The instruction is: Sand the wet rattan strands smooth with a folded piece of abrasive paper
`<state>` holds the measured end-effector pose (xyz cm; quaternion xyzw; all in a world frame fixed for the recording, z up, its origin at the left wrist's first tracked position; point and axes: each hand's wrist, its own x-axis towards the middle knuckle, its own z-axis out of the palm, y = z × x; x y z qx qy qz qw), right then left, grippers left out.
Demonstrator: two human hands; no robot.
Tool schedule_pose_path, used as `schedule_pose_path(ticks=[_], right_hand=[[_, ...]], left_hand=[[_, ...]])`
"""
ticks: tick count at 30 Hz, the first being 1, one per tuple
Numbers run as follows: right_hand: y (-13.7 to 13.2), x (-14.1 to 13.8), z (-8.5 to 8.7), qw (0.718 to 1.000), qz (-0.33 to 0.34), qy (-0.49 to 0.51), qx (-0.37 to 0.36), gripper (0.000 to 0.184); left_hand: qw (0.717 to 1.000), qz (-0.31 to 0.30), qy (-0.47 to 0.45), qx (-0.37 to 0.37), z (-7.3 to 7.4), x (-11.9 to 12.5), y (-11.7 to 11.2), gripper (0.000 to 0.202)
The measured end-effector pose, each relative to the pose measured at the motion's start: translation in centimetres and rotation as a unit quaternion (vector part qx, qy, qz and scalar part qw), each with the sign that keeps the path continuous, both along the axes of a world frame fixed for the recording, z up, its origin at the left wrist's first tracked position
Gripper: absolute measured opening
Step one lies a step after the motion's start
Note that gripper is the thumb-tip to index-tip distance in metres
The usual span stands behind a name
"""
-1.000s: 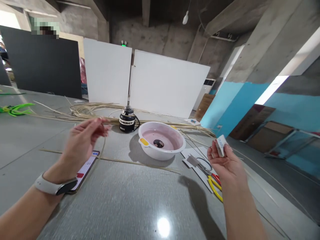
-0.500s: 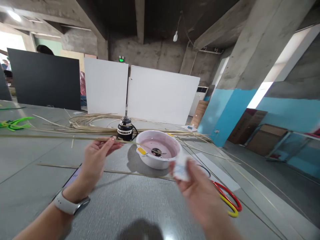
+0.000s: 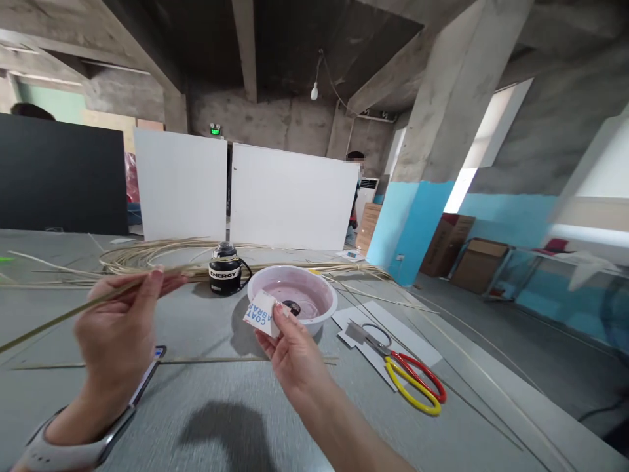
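Observation:
My left hand (image 3: 120, 328) pinches a thin bamboo strip (image 3: 59, 320) that slants down past the left edge. A folded piece of sandpaper (image 3: 260, 314), its white printed back outward, is gripped in my right hand (image 3: 289, 344). That hand is in front of the white basin (image 3: 314, 321), which holds pinkish liquid and a small dark round object (image 3: 293, 307). Another strip (image 3: 211, 360) lies flat on the table below both hands. Under my left forearm a phone (image 3: 147, 373) is partly hidden.
A black bottle-like device (image 3: 225, 272) stands left of the basin. Behind it lie coiled strips (image 3: 147, 252). Scissors with red and yellow handles (image 3: 413, 383) rest partly on white card (image 3: 407, 334) at the right. White boards (image 3: 295, 196) rise along the back; a person is partly visible behind them.
My left hand has moved left and nearer with the strip. My right hand has moved left, bringing the sandpaper in front of the basin. The view has turned right.

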<state>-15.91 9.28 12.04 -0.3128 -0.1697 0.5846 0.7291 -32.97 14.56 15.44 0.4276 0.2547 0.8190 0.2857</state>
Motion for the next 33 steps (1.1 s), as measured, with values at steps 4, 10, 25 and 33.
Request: schedule_pose_path(ticks=[4,10,25,33], right_hand=[[-0.1,-0.6,-0.2,1.0,0.007,0.009,0.006,0.038],[-0.1,-0.3,-0.1,0.999,-0.019,0.005,0.033,0.035],[2.0,0.9,-3.1,0.998,-0.06,0.0,-0.007,0.04],[2.6,1.0,-4.1,0.998,-0.058,0.028,-0.012,0.039]], left_hand=[[0.985,-0.149,-0.059,-0.072,-0.9,1.1,-0.3,0.022],[0.941,-0.291,-0.078,-0.152,-4.4,4.5,-0.8,0.036],[0.887,-0.346,-0.169,-0.253,-8.1,5.8,1.0,0.034],[0.875,-0.357,-0.175,-0.278,-9.5,6.6,0.7,0.03]])
